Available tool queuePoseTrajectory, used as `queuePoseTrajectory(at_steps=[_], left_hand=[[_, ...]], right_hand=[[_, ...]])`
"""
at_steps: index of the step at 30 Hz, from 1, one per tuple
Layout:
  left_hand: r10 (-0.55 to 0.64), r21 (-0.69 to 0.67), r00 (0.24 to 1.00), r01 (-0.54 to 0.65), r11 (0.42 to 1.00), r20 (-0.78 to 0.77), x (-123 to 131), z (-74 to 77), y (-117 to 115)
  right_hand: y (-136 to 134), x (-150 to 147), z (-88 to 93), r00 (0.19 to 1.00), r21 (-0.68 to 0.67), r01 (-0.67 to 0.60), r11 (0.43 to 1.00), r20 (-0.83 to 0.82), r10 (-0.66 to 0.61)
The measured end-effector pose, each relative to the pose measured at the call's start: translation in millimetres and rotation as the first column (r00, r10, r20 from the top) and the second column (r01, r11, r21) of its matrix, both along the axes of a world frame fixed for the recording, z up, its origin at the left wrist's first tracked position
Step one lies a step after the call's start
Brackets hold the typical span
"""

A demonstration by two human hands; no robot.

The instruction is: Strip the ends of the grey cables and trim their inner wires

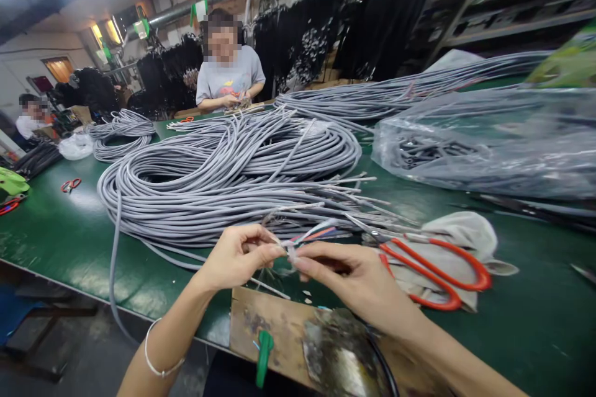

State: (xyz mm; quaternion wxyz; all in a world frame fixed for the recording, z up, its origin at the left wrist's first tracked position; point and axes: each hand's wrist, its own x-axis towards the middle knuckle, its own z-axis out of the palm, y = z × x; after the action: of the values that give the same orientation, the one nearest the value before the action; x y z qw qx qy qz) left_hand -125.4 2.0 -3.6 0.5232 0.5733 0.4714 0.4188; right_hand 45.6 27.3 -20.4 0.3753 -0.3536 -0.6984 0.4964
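Note:
Thumb and fingers of my left hand (249, 254) are pinched on the stripped end of a grey cable, close to the pinch of my right hand (338, 263). Between the two sets of fingertips lies a whitish wrapping (290, 250). From there, thin coloured wires (321, 232), white, blue and red among them, fan out up and to the right. Just behind my hands rests a large coil of grey cables (209, 192), with many stripped ends pointing right. Scissors with red handles (437, 267) lie right of my right hand, on a pale cloth glove (460, 232).
A stained wooden board (265, 316) with a green clip (264, 356) sits at the table's front edge. Clear plastic bags (503, 149) with dark parts lie to the right. Smaller red scissors (71, 185) are at left. A co-worker (229, 74) sits across the green table (56, 223).

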Motion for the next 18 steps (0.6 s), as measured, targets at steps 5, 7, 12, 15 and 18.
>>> queuePoseTrajectory(at_steps=[5,7,12,15,18], left_hand=[[-0.026,-0.015,0.999,0.026,1.0,-0.028,2.3,-1.3,-0.6],[-0.045,-0.006,0.997,0.045,0.999,-0.058,2.4,-1.2,-1.4],[0.087,0.216,0.977,-0.044,0.975,-0.197,5.9,-2.8,-3.4],[0.242,0.41,0.906,-0.085,0.908,-0.348,11.1,-6.3,-3.2],[0.307,0.559,0.861,-0.032,0.828,-0.405,15.0,-10.5,-3.0]], right_hand=[[0.5,-3.8,-11.9,0.998,0.073,0.053,0.996,0.019,-0.055],[1.3,-3.8,-13.1,0.999,0.148,0.039,0.988,0.0,-0.04],[-4.1,-1.0,-9.5,0.994,0.395,0.099,0.913,0.003,-0.109],[-8.8,-0.1,-6.5,0.995,0.465,0.054,0.884,0.052,-0.088],[-10.7,0.5,-3.4,0.997,0.468,-0.002,0.884,0.074,-0.037]])
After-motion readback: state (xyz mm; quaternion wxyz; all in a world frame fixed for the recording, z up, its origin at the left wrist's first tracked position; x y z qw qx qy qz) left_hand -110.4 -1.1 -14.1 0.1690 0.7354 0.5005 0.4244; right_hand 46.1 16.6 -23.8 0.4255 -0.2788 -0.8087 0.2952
